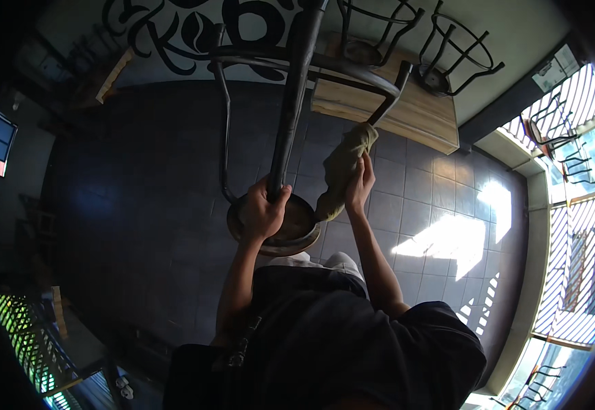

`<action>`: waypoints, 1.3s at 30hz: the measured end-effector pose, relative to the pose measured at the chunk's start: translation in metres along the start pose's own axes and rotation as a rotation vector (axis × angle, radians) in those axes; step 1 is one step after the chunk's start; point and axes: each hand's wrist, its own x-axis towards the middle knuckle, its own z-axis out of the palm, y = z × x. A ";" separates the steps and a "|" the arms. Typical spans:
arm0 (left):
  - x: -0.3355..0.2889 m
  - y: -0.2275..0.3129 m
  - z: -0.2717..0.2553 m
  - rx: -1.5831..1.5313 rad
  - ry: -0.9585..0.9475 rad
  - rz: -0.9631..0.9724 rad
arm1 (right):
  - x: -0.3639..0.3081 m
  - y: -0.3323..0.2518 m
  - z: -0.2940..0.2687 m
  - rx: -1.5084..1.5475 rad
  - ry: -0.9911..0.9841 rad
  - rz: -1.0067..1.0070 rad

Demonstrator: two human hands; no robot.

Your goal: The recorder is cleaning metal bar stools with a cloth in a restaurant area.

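Observation:
In front of me a dark metal stool (289, 130) is held upside down, its legs pointing up and its round seat (296, 232) lowest, near my knees. My left hand (265, 210) is wrapped round the base of the nearest leg, just above the seat's underside. A greenish-tan cloth (342, 171) is bunched round the right-hand leg and hides its lower part. My right hand (360, 183) presses the cloth against that leg from the right; its fingers are partly hidden behind the cloth.
Beyond the stool stands a wooden table (386, 102) with more upturned stools (441, 65) on it. Dark tiles (147, 184) cover the floor, with bright sun patches at right. Slatted windows (577, 266) line the right side. Black lettering marks the far wall.

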 end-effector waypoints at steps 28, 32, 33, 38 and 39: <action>0.105 -0.017 -0.023 0.075 -0.023 0.031 | 0.022 0.068 0.046 -0.533 -0.094 -0.018; 0.097 -0.032 -0.034 0.073 -0.004 0.029 | 0.134 0.001 0.082 -0.287 -0.007 -0.024; 0.096 -0.034 -0.034 0.075 0.000 0.028 | 0.157 -0.009 0.084 -0.215 0.065 -0.041; 0.085 -0.044 -0.038 0.026 -0.025 -0.027 | 0.163 -0.013 0.072 -0.372 0.224 -0.223; 0.085 -0.044 -0.037 0.042 -0.040 -0.050 | 0.157 -0.010 0.070 -0.341 0.223 -0.234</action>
